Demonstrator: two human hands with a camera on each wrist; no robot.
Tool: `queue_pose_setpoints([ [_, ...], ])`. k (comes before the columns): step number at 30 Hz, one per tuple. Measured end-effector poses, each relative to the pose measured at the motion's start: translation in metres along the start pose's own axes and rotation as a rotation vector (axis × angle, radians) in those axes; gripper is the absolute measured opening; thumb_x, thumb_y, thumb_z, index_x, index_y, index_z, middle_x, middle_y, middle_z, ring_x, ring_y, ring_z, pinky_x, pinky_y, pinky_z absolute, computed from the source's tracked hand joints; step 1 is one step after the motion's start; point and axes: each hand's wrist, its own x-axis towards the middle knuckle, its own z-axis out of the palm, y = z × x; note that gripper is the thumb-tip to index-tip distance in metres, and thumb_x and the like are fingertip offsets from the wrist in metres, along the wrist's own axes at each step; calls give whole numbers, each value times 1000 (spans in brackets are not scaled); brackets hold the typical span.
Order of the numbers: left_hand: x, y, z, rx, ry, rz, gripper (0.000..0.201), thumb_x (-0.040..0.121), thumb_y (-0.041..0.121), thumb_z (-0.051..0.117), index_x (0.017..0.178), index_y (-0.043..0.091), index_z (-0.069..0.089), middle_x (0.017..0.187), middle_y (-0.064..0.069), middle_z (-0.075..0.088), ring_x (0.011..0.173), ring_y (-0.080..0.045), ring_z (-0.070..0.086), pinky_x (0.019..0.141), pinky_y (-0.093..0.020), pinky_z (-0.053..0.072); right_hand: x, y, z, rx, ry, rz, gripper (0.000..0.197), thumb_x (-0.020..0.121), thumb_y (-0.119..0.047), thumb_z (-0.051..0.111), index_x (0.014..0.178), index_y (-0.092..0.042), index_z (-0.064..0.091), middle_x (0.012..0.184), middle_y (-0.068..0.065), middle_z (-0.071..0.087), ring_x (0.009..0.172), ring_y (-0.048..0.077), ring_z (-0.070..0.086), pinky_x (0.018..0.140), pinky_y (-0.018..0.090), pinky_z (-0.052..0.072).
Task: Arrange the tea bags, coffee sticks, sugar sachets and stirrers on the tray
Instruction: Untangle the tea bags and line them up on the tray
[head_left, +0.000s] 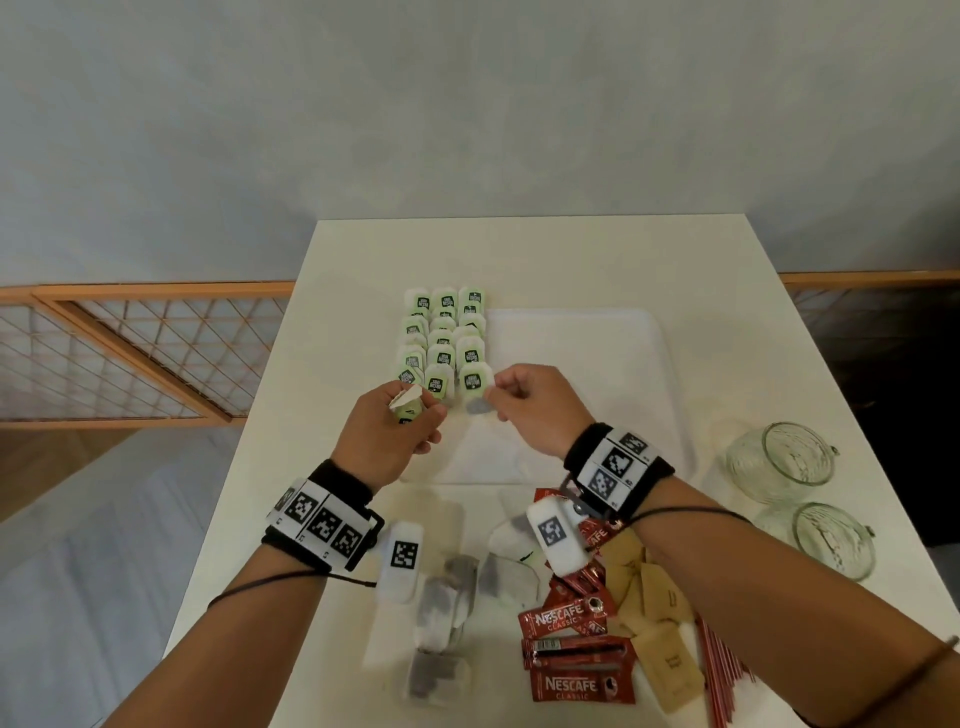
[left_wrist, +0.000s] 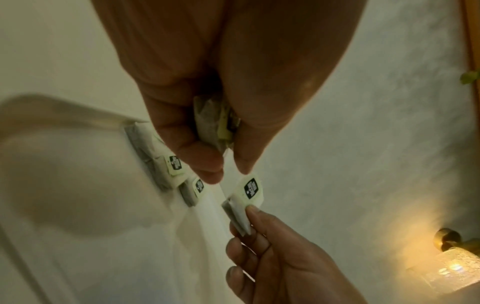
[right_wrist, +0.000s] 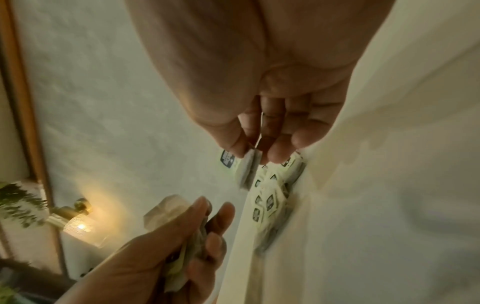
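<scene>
Both hands work at mid-frame in the head view: the left hand (head_left: 387, 441) grips a small bunch of tea bags (head_left: 407, 405), while the right hand (head_left: 535, 410) pinches a single tea bag (head_left: 478, 405), its green tag up. Nearer, at the lower frame, loose tea bags (head_left: 441, 613), red coffee sticks (head_left: 576, 660), brown sugar sachets (head_left: 660, 623) and red stirrers (head_left: 719, 670) crowd the tabletop (head_left: 337, 322). Beyond the hands, three rows of tagged tea bags (head_left: 444, 338) run away from the viewer along the white tray (head_left: 644, 364)'s left edge; its right part lies bare.
</scene>
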Motion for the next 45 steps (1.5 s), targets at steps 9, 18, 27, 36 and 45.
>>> queue_pose_setpoints([
  [9, 38, -19, 5, 208, -85, -148, 19, 90, 6, 70, 101, -7, 64, 72, -8, 66, 60, -22, 63, 59, -31, 55, 42, 7, 18, -143, 8, 169, 22, 92, -22, 65, 72, -13, 71, 64, -4, 61, 61, 13, 55, 60, 25, 46],
  [18, 41, -16, 2, 121, -102, -193, 19, 90, 4, 71, 104, -8, 65, 78, -14, 65, 60, -17, 64, 61, -27, 56, 48, 0, 25, -282, 35, 186, 26, 91, -26, 67, 82, -2, 69, 75, 12, 69, 68, 25, 61, 74, 42, 58],
  [27, 21, -3, -3, -32, -356, -191, 21, 90, -3, 68, 107, 4, 60, 82, -13, 67, 78, -23, 71, 70, -29, 59, 18, -22, 21, -82, -160, -78, 28, 94, -34, 66, 120, -27, 63, 106, -10, 60, 77, -2, 54, 78, 22, 41],
  [36, 8, 7, -1, 50, -483, -121, 19, 92, -1, 66, 109, 7, 62, 86, -7, 68, 85, -21, 72, 71, -30, 58, -9, -38, 2, -127, -309, -267, 24, 88, -14, 70, 107, -28, 69, 116, -6, 57, 80, 19, 65, 77, 34, 57],
  [45, -3, 6, 3, 6, -473, -111, 26, 86, 10, 72, 109, 11, 58, 81, 0, 69, 81, -19, 71, 69, -31, 59, -9, -54, -11, -3, -210, -296, 11, 99, -22, 62, 90, -16, 67, 79, 11, 71, 70, 33, 64, 70, 42, 54],
])
